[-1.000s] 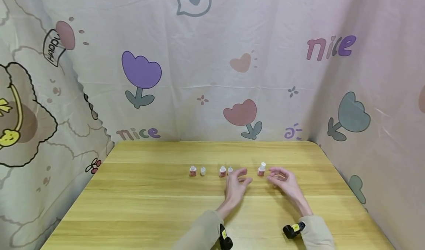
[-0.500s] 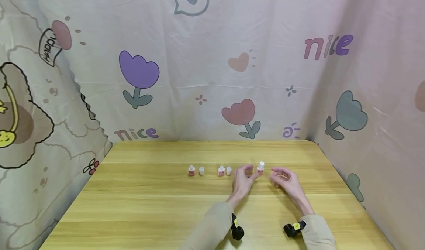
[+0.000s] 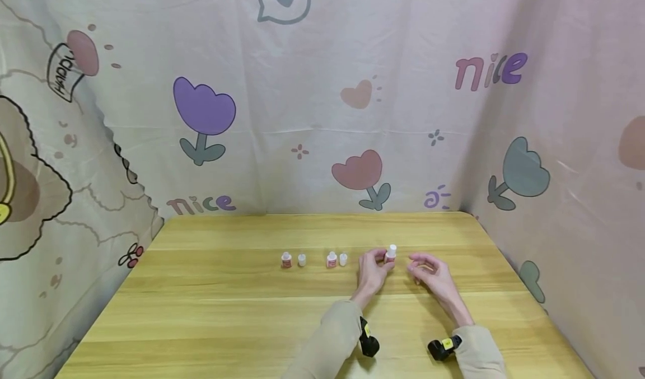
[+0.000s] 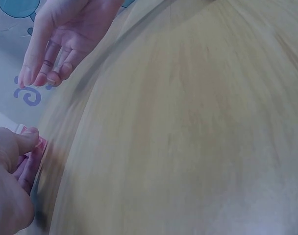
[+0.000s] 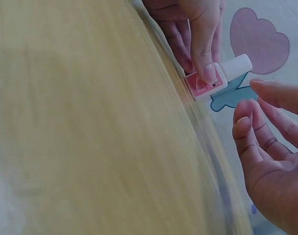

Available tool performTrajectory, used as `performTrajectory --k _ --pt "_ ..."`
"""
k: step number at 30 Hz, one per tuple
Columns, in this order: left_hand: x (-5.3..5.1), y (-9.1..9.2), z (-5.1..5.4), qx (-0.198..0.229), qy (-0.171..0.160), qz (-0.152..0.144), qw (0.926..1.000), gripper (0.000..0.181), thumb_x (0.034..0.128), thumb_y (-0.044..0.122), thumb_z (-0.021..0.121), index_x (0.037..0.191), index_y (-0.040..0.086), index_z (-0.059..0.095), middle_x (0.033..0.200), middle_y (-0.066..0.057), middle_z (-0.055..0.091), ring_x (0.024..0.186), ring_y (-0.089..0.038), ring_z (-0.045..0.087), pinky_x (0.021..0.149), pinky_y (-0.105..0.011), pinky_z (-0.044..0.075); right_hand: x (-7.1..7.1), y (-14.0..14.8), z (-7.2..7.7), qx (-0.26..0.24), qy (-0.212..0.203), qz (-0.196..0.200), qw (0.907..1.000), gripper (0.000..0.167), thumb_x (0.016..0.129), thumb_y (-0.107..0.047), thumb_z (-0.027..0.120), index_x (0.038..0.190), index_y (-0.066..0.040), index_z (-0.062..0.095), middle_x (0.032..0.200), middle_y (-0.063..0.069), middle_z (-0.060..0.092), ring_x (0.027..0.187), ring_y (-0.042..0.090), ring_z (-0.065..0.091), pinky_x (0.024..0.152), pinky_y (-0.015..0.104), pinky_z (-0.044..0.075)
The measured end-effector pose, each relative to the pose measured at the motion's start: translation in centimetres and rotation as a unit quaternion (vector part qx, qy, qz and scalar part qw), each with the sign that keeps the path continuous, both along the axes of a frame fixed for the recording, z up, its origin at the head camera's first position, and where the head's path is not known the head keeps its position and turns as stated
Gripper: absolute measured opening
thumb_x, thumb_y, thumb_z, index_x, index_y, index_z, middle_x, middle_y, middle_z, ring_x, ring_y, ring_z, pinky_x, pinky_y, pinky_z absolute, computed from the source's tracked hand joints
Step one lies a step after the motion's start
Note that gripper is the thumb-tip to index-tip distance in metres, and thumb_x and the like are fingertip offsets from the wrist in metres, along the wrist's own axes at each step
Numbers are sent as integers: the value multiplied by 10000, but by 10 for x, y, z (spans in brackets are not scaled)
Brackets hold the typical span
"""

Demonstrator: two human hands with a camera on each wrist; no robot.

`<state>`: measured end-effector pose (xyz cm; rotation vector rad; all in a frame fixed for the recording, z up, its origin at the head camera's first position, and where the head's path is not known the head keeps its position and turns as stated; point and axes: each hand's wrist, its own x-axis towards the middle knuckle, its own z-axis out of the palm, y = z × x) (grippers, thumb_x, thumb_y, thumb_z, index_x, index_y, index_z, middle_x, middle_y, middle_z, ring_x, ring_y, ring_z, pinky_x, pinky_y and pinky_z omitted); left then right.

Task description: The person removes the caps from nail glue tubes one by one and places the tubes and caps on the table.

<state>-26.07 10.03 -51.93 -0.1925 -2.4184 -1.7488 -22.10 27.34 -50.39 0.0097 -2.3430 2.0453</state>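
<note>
- While the capped bottle is pinched by the left hand, thumb across its front and fingers behind, its white cap is left uncovered at the top.
- Near the bottle, at three o'clock, the right hand is held apart with thumb and fingers loosely curved; nothing is gripped by it.
- Towards nine o'clock on the bench, two short-necked bottles are seen upright: the nearer bottle is accompanied by a white piece just beside it, the farther bottle by another white piece. Both pieces are taken to be removed caps.
- The step in hand is judged to be the steadying of the capped bottle; whether its base is lifted cannot be told.
- Probably the right fingertips need to be brought towards nine o'clock, onto the cap, with the bottle's body held firm so that it is not spun or tipped.
</note>
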Motion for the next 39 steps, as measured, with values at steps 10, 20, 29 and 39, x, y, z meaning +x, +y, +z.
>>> performTrajectory --k 10,20,29,39 --pt "-3 0 2 -237 115 136 9996 206 813 63 821 1014 58 774 994 -77 793 947 -188 737 875 -301 574 0 -2 -2 -16 104 -49 9999 405 925 -75 713 1239 126 555 877 -66 649 663 64 595 611 209 501" --pt "-5 -2 2 -434 85 -44 9990 113 823 111 822 929 109 784 927 -22 788 854 -76 685 797 -216 543 -3 -3 -3 -40 69 -19 10000 451 930 -75 704 1283 139 523 891 -73 642 663 67 594 618 211 508" --pt "-2 -12 0 -494 275 -296 9980 97 825 115 815 913 109 775 943 -41 792 874 -125 718 840 -251 560 -3 -7 1 -9 152 66 9999 418 934 -64 695 1255 148 533 888 -63 645 657 75 597 613 214 506" --pt "8 -29 -4 -362 411 -670 9962 141 820 96 814 946 50 768 950 -94 789 856 -129 728 819 -240 577 -3 -19 3 3 115 58 9999 423 933 -49 689 1276 144 534 896 -58 633 649 68 580 616 214 495"
